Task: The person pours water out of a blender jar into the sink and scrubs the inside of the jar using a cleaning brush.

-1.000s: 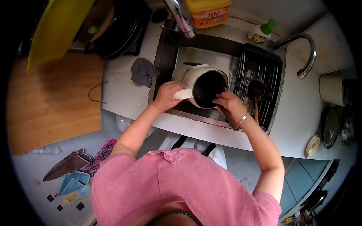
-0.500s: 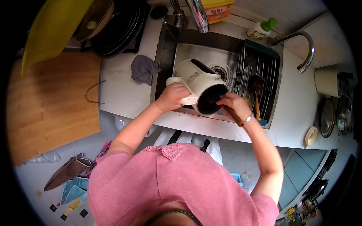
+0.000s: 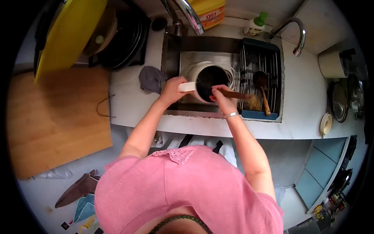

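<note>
My left hand (image 3: 173,90) grips the white handle of a cream-coloured jug (image 3: 198,74) with a dark inside, possibly a kettle or soy milk maker body. The jug is held in the sink (image 3: 191,57), its mouth tilted up toward me. At the mouth, my right hand (image 3: 226,102) is closed round a brown wooden-handled tool (image 3: 238,94). The handle points out to the right; its working end is hidden by my fingers and the jug, so I cannot tell its kind.
A drying rack (image 3: 249,62) spans the sink's right side, carrying a wooden-handled utensil (image 3: 265,100) and a beige fibrous pad (image 3: 254,103). Two taps stand behind, the nearer one (image 3: 191,17) over the sink. A grey cloth (image 3: 151,79) lies left, beside a wooden board (image 3: 58,113).
The jug has turned from lying on its side to a more upright tilt, farther into the sink. My right hand has moved left and up, and the tool's handle has swung to nearly level.
</note>
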Tool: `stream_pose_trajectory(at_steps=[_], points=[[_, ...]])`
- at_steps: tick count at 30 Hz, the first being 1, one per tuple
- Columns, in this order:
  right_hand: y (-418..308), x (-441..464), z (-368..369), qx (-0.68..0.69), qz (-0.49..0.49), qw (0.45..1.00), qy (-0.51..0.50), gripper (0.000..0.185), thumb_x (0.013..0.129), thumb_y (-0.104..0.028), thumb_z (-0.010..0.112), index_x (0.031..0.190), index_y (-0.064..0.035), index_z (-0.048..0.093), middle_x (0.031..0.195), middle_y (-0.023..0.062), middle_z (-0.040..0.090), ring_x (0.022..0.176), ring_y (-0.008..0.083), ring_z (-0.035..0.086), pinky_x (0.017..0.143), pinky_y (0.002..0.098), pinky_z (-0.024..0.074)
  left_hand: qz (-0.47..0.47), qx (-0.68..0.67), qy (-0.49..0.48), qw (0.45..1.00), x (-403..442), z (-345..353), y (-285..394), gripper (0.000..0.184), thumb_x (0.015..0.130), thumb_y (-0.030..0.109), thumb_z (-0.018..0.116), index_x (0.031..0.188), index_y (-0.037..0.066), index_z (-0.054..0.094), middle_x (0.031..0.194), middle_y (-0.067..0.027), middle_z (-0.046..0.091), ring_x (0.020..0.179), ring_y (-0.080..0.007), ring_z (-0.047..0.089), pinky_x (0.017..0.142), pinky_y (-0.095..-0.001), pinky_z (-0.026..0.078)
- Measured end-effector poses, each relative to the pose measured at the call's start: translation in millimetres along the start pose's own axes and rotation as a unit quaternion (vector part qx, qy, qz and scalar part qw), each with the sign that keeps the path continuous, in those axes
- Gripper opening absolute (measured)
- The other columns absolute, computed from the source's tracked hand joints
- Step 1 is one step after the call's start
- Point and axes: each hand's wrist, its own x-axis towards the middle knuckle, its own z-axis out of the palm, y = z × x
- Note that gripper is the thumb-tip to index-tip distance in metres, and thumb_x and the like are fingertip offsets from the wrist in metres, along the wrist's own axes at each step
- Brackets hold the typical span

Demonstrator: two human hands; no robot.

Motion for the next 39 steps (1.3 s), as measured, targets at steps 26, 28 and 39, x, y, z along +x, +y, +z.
stream_pose_trajectory(at_steps=[26,28,39], points=[[-91,38,-2,-0.519,-0.296,0.767,-0.233,0.029,0.072,0.01,0.065,0.096,-0.0072,0.07,0.084,0.0103,0.058,0.076,0.023,0.062,0.068,0.0274,0.0536,-0.132,-0.066,-0.062,0.987,26,-37,-34,0.037,0.07,0.017,0.083,0.093,0.004,0.057,0.084,-0.006,0.063,0.081,-0.0135,0.057,0.073,-0.0311,0.047],[-80,41,10,-0.457,-0.213,0.83,-0.239,0.031,0.071,0.008,0.068,0.097,-0.0081,0.07,0.083,0.0107,0.059,0.077,0.0245,0.062,0.068,0.0303,0.0528,-0.135,-0.055,-0.096,0.985,35,-45,-29,0.037,0.071,0.019,0.082,0.093,0.004,0.056,0.083,-0.0062,0.063,0.081,-0.0136,0.057,0.073,-0.0314,0.047],[-69,20,30,-0.434,-0.303,0.843,-0.091,0.016,0.083,-0.017,0.071,0.094,-0.0055,0.069,0.082,0.014,0.064,0.074,0.029,0.063,0.067,0.0336,0.0485,-0.225,-0.132,0.152,0.953,-40,19,-52,0.039,0.07,0.022,0.084,0.091,0.005,0.056,0.081,-0.0088,0.065,0.076,-0.0172,0.061,0.07,-0.0316,0.048]])
